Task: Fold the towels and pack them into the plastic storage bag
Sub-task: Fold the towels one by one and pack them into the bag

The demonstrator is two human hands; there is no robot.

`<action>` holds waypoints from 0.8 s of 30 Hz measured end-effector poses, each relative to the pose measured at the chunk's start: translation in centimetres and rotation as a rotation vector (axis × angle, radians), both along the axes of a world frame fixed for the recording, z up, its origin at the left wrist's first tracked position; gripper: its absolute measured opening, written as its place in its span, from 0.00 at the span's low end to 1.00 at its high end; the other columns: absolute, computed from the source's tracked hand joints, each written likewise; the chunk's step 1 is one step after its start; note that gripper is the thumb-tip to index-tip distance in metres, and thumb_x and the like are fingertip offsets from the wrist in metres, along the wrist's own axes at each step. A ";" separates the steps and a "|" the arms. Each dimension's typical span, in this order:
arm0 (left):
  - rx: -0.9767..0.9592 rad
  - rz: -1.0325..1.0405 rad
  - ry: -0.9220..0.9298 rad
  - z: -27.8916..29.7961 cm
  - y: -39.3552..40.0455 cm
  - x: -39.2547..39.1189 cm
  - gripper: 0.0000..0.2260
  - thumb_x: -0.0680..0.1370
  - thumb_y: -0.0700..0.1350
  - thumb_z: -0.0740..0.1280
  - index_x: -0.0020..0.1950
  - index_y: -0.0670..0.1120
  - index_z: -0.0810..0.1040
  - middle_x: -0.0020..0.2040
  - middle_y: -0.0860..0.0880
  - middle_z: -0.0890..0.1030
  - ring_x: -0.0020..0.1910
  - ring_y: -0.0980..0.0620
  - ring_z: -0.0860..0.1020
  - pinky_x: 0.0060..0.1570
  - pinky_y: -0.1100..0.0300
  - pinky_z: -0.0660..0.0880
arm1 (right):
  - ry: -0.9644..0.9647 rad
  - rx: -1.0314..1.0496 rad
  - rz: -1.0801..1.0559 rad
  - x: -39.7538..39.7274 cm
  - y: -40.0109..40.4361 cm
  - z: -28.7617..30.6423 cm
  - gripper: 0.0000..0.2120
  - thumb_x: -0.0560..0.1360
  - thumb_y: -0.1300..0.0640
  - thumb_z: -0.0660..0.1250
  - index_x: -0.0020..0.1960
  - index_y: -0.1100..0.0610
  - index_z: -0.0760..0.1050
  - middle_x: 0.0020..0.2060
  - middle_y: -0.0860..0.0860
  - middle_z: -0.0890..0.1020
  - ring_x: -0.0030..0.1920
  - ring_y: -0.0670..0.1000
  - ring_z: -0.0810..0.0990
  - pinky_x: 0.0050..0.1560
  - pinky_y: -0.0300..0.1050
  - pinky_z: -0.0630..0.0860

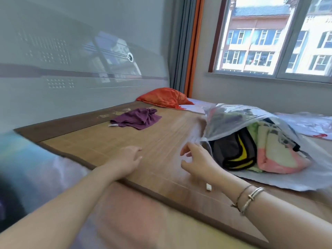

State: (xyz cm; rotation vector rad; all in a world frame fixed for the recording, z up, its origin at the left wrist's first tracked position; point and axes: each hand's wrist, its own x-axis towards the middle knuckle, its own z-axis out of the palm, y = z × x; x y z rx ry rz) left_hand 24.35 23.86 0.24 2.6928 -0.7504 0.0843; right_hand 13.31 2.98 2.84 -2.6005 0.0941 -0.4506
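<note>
The left hand (128,158) hovers open over the bamboo mat (100,141), fingers relaxed, holding nothing. At its 12 o'clock, well apart, the purple towel (137,118) lies crumpled and unfolded. The right hand (196,159) is spread open at the mouth of the bag (231,116), fingertips near the plastic edge; motion blur hides whether they touch it. Folded towels (260,153) already sit inside, at its 3 o'clock. The risk, as I judge it: the limp plastic mouth may sag shut, or the stacked towels slide out, if the edge is tugged.
</note>
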 end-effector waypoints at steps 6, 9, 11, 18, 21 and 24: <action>0.023 0.149 0.016 -3.0 3.2 9.3 0.28 0.80 0.60 0.53 0.78 0.52 0.53 0.79 0.51 0.52 0.78 0.49 0.50 0.76 0.51 0.49 | 0.095 -0.096 0.089 14.6 3.2 -2.1 0.22 0.75 0.57 0.63 0.68 0.54 0.66 0.66 0.52 0.70 0.63 0.52 0.71 0.54 0.40 0.66; 0.010 0.168 -0.049 -3.7 2.2 12.9 0.28 0.80 0.62 0.50 0.78 0.53 0.54 0.78 0.54 0.54 0.77 0.54 0.51 0.76 0.52 0.48 | 0.085 -0.085 0.109 21.9 4.5 -3.0 0.25 0.76 0.58 0.61 0.72 0.54 0.63 0.69 0.54 0.68 0.65 0.53 0.70 0.60 0.42 0.66; 0.011 0.185 -0.085 -3.9 1.8 14.9 0.26 0.80 0.62 0.50 0.77 0.54 0.57 0.78 0.56 0.56 0.77 0.55 0.51 0.76 0.50 0.48 | 0.075 -0.107 0.115 26.6 5.1 -3.6 0.27 0.76 0.60 0.60 0.74 0.54 0.61 0.71 0.56 0.66 0.69 0.55 0.68 0.64 0.44 0.65; 0.007 0.203 -0.133 -5.4 1.4 17.5 0.23 0.81 0.60 0.49 0.75 0.56 0.61 0.78 0.57 0.57 0.77 0.54 0.51 0.75 0.47 0.47 | 0.251 -0.304 0.093 38.0 6.7 -5.1 0.30 0.79 0.62 0.54 0.79 0.49 0.50 0.78 0.56 0.53 0.75 0.59 0.57 0.74 0.54 0.57; -0.016 0.202 -0.124 -5.4 1.6 17.5 0.23 0.81 0.60 0.49 0.75 0.56 0.61 0.77 0.57 0.57 0.77 0.54 0.51 0.75 0.48 0.47 | 0.311 -0.442 0.073 37.8 6.9 -4.3 0.25 0.80 0.59 0.52 0.77 0.51 0.57 0.74 0.59 0.64 0.72 0.60 0.63 0.71 0.52 0.63; -0.098 0.204 -0.132 -5.3 1.8 17.1 0.22 0.82 0.58 0.50 0.75 0.55 0.60 0.77 0.56 0.59 0.77 0.54 0.54 0.75 0.50 0.49 | 0.392 -0.489 0.116 35.4 6.7 -2.8 0.21 0.82 0.58 0.50 0.74 0.57 0.64 0.72 0.56 0.67 0.71 0.58 0.66 0.68 0.47 0.63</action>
